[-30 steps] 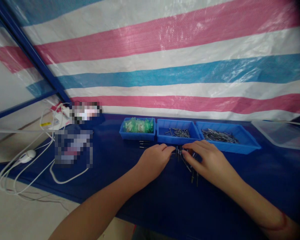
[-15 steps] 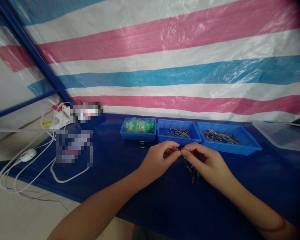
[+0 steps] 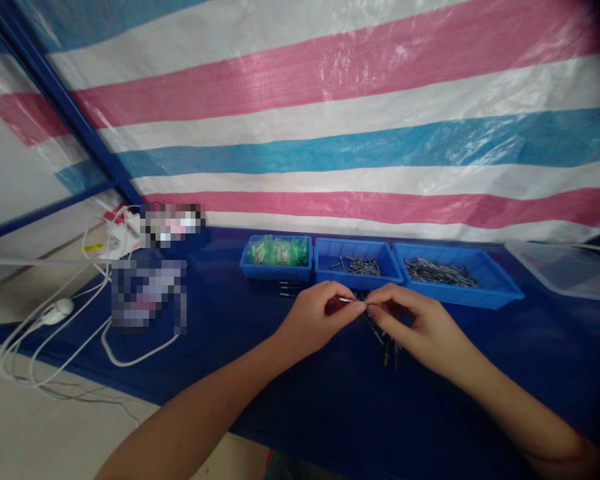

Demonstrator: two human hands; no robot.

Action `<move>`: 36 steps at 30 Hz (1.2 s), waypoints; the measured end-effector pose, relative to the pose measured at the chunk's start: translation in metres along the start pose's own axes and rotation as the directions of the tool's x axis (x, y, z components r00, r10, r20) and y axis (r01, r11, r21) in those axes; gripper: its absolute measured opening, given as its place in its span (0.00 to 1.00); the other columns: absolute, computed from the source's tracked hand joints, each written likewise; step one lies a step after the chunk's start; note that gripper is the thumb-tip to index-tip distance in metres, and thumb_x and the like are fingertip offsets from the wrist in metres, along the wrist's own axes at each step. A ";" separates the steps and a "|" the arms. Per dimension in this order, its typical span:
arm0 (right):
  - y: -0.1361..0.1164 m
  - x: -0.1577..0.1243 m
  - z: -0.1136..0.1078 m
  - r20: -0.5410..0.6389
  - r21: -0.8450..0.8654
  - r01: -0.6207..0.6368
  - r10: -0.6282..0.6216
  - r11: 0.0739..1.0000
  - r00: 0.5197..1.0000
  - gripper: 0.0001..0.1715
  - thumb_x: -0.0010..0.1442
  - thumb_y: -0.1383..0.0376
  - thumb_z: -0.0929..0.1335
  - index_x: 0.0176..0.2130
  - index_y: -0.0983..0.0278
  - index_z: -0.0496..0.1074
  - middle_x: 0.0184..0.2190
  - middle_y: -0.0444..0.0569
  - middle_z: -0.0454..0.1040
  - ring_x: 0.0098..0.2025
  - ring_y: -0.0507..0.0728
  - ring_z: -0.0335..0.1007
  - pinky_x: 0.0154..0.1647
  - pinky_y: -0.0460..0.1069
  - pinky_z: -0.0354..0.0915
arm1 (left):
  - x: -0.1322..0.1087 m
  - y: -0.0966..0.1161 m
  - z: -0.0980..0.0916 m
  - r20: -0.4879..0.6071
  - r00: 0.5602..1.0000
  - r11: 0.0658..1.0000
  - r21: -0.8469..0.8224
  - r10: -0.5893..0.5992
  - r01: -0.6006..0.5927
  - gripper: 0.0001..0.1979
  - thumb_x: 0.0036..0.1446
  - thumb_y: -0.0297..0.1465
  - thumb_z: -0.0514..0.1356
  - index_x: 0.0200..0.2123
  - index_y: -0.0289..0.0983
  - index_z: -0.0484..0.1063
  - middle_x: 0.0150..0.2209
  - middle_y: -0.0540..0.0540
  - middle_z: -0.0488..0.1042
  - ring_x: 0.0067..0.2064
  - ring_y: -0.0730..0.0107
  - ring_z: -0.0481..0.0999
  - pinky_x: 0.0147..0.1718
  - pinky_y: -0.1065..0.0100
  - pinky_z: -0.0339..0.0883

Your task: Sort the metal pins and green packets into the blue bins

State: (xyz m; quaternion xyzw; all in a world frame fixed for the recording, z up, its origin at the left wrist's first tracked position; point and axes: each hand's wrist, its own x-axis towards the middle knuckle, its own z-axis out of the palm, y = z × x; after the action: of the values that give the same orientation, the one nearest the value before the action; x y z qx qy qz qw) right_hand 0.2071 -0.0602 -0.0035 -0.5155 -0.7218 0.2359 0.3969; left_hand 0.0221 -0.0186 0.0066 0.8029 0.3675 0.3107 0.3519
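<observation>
My left hand [image 3: 317, 308] pinches a thin, shiny metal rod [image 3: 347, 299] between thumb and fingers. Meeting it fingertip to fingertip, my right hand [image 3: 410, 317] is also closed in a pinch; what lies in it is too small and covered to make out. Below the fingertips, several thin dark metal pieces [image 3: 386, 352] lie on the blue table, partly hidden by my right hand. Three slim rods [image 3: 289, 288] lie side by side left of my left hand.
Behind my hands stand a blue bin [image 3: 276, 272] with green-wrapped small parts, a middle bin [image 3: 325, 273] and a right bin [image 3: 500, 297] holding metal pins. A clear plastic lid [image 3: 560, 270] lies far right. White cables [image 3: 105, 333] and a white mouse-like device [image 3: 57, 311] are at left.
The metal rod now shows between my left thumb and fingers, where it was hardly visible before. My hands have barely shifted and stay fingertip to fingertip.
</observation>
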 end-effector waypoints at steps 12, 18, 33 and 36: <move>0.057 0.012 -0.079 -0.437 -0.615 -0.392 0.118 0.684 0.892 0.14 0.59 0.54 0.63 0.31 0.58 0.73 0.22 0.49 0.73 0.22 0.58 0.68 0.22 0.51 0.57 | -0.006 -0.010 -0.015 0.378 0.921 0.815 0.502 0.095 -0.290 0.22 0.56 0.43 0.61 0.49 0.36 0.72 0.45 0.42 0.70 0.45 0.61 0.71 0.45 0.63 0.66; 0.073 0.013 -0.082 -0.384 -0.718 -0.341 0.063 0.607 0.921 0.17 0.59 0.51 0.62 0.36 0.59 0.72 0.28 0.51 0.76 0.27 0.61 0.70 0.24 0.52 0.57 | -0.002 -0.013 -0.013 0.446 0.892 0.812 0.494 0.069 -0.310 0.11 0.62 0.29 0.56 0.46 0.35 0.73 0.42 0.44 0.72 0.42 0.67 0.73 0.44 0.69 0.67; 0.004 0.001 0.003 0.075 0.028 -0.045 0.043 0.999 0.996 0.14 0.61 0.54 0.65 0.35 0.61 0.73 0.29 0.46 0.75 0.31 0.54 0.70 0.32 0.48 0.66 | -0.004 -0.004 0.009 0.016 0.999 0.993 -0.109 0.044 -0.042 0.13 0.61 0.28 0.54 0.49 0.36 0.68 0.36 0.47 0.73 0.36 0.71 0.73 0.39 0.70 0.68; 0.004 0.002 0.005 0.037 0.183 -0.105 0.100 0.977 0.994 0.14 0.59 0.54 0.66 0.33 0.61 0.73 0.30 0.46 0.76 0.33 0.55 0.71 0.34 0.48 0.67 | -0.005 -0.005 0.014 -0.010 1.000 0.959 -0.284 -0.004 0.001 0.13 0.60 0.30 0.55 0.48 0.35 0.68 0.34 0.48 0.72 0.34 0.73 0.73 0.36 0.71 0.68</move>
State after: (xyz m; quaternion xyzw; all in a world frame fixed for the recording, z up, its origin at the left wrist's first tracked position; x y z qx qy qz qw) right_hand 0.2049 -0.0568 -0.0086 -0.5099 -0.6746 0.3290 0.4204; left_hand 0.0278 -0.0250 -0.0065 0.7419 0.3220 0.3638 0.4622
